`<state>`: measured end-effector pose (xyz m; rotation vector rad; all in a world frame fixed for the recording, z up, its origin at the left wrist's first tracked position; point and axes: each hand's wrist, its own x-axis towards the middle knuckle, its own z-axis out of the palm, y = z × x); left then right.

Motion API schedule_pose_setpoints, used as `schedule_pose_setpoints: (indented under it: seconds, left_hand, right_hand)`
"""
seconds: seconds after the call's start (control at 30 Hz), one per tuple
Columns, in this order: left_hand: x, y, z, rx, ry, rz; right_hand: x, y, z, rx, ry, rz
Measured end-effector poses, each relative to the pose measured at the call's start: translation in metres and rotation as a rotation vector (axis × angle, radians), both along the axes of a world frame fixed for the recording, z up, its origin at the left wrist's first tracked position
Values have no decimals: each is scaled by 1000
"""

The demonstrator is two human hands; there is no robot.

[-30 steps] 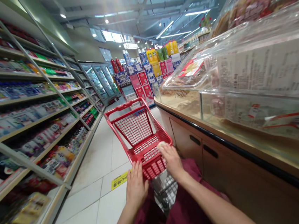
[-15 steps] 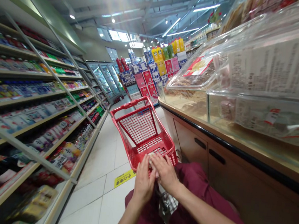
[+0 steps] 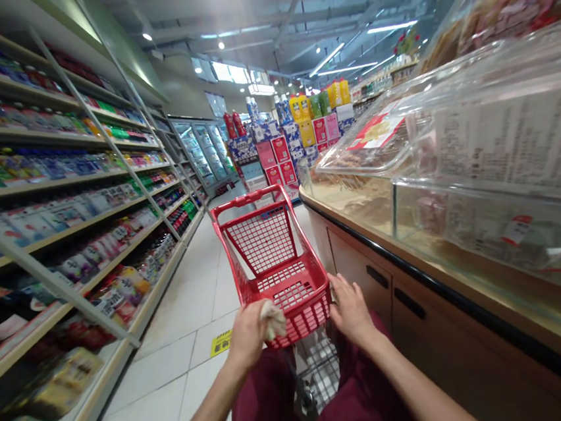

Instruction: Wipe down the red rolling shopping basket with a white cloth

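Observation:
A red plastic shopping cart stands in front of my knees, its mesh basket tilted in view. My left hand is closed on a crumpled off-white cloth, pressed to the near left corner of the basket. At the near right corner, my right hand grips the basket's edge, fingers bent over the rim. A small pale patch shows under those fingers; I cannot make out what it is. Below the basket, a grey wire rack shows between my legs.
Shelves of bottled drinks line the left side. On the right stands a wooden counter with clear plastic food boxes. Stacked drink cartons rise beyond the cart. A yellow floor sticker lies on the tiles.
My hands were together at the middle of the basket's near edge. They have parted: the left moved left with the cloth, the right moved to the right corner.

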<state>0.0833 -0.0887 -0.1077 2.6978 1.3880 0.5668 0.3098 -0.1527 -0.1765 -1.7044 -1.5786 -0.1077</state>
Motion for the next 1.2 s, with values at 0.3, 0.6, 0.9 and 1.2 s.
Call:
schedule_pose_setpoints:
  seconds: [0.3, 0.6, 0.9, 1.2]
  left_hand:
    - [93, -5, -24, 31, -144, -89]
    - [-8, -4, -18, 164, 25, 81]
    - [11, -4, -22, 191, 46, -36]
    - [42, -4, -30, 275, 40, -51]
  right_hand:
    - [-14, 6, -7, 87, 161, 40]
    - [9, -7, -14, 77, 140, 32]
    - [9, -10, -8, 55, 131, 47]
    - [-13, -9, 0, 110, 120, 158]
